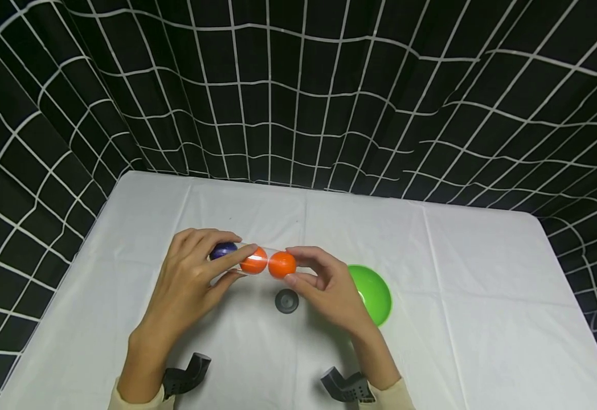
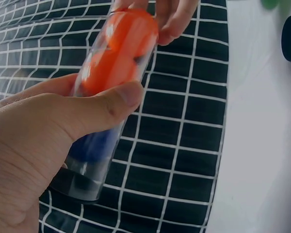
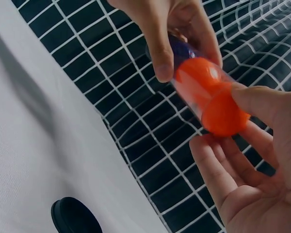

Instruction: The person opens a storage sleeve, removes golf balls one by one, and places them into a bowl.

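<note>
My left hand (image 1: 188, 285) grips a clear plastic tube (image 2: 82, 177), thumb on one side and fingers on the other. The tube slants in the left wrist view. Inside it show a dark blue ball (image 1: 221, 250) toward the closed end and an orange ball (image 1: 254, 264) in the middle. A second orange ball (image 1: 282, 265) sits at the tube's other end, where my right hand (image 1: 331, 287) pinches it between thumb and fingers. My left fingers partly cover the blue ball. Just below the tube in the head view, a round dark grey cap (image 1: 286, 301) lies on the table.
A green bowl (image 1: 377, 293) stands right of the cap, partly hidden behind my right hand and wrist. The white-covered table (image 1: 483, 319) reaches back to a black curtain (image 1: 288, 97) with a white grid. Dark wrist mounts (image 1: 188, 376) sit near both sleeves.
</note>
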The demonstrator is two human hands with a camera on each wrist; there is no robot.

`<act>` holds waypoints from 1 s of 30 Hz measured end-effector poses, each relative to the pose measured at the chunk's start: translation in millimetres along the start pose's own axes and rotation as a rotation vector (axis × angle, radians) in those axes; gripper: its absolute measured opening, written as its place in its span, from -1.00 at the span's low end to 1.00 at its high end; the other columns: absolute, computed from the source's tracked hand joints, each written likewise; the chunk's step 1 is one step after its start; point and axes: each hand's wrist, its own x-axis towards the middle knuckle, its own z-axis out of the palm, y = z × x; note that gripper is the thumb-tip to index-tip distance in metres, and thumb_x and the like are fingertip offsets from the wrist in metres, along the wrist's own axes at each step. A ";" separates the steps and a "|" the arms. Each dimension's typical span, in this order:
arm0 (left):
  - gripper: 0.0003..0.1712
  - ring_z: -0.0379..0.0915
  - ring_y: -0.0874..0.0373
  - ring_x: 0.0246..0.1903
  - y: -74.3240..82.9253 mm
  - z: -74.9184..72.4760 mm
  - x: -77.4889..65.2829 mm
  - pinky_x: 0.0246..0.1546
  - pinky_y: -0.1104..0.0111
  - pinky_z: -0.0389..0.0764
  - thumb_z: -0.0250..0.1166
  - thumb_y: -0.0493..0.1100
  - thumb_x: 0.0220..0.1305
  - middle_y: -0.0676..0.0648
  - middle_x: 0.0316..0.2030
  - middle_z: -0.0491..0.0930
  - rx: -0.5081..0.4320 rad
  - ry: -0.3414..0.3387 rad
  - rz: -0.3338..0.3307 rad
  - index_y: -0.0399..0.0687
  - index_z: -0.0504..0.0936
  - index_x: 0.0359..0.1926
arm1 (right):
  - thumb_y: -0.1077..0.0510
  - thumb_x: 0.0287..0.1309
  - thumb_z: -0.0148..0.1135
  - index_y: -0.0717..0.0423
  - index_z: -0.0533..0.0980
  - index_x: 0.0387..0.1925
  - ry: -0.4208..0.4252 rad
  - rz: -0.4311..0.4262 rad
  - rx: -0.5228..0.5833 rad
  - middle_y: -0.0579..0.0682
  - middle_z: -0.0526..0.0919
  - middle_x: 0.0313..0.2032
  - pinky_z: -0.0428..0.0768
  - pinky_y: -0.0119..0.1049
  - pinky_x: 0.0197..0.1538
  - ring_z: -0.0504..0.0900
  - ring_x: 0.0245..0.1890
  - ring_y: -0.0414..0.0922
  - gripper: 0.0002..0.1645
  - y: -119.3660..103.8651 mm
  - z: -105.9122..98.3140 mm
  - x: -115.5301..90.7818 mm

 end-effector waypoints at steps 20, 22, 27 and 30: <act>-0.36 0.65 0.03 0.05 -3.2 3.2 -2.3 0.18 0.11 0.53 0.69 0.07 0.00 0.00 -0.01 0.78 -0.111 0.007 -0.079 0.15 0.79 0.17 | 0.43 0.30 0.34 0.32 0.52 0.27 0.075 -0.002 0.034 -0.10 0.69 0.13 0.75 -0.47 0.00 0.73 0.06 -0.22 -0.48 -16.1 -7.2 -10.5; -0.34 0.68 0.08 0.03 -3.7 2.9 -2.4 0.15 0.15 0.55 0.70 0.05 -0.04 0.04 -0.01 0.80 -0.142 0.018 -0.084 0.12 0.80 0.15 | 0.42 0.30 0.34 0.31 0.53 0.27 0.095 0.010 0.022 -0.11 0.71 0.12 0.74 -0.49 -0.03 0.74 0.03 -0.23 -0.49 -18.0 -9.2 -12.2; -0.36 0.68 0.13 0.03 -4.5 2.7 -3.0 0.14 0.18 0.59 0.71 0.03 -0.06 0.10 0.03 0.79 -0.197 0.017 -0.092 0.13 0.80 0.13 | 0.41 0.30 0.35 0.32 0.53 0.26 0.113 0.024 0.006 -0.10 0.72 0.10 0.74 -0.51 -0.09 0.77 -0.07 -0.25 -0.50 -24.0 -15.2 -16.8; -0.38 0.66 0.10 0.06 -5.3 2.2 -4.4 0.17 0.13 0.59 0.70 0.02 -0.01 0.08 0.04 0.78 -0.194 -0.004 -0.107 0.15 0.80 0.14 | 0.40 0.31 0.35 0.32 0.54 0.25 0.110 0.034 -0.011 -0.08 0.71 0.11 0.74 -0.50 -0.09 0.78 -0.12 -0.22 -0.51 -26.8 -20.2 -20.2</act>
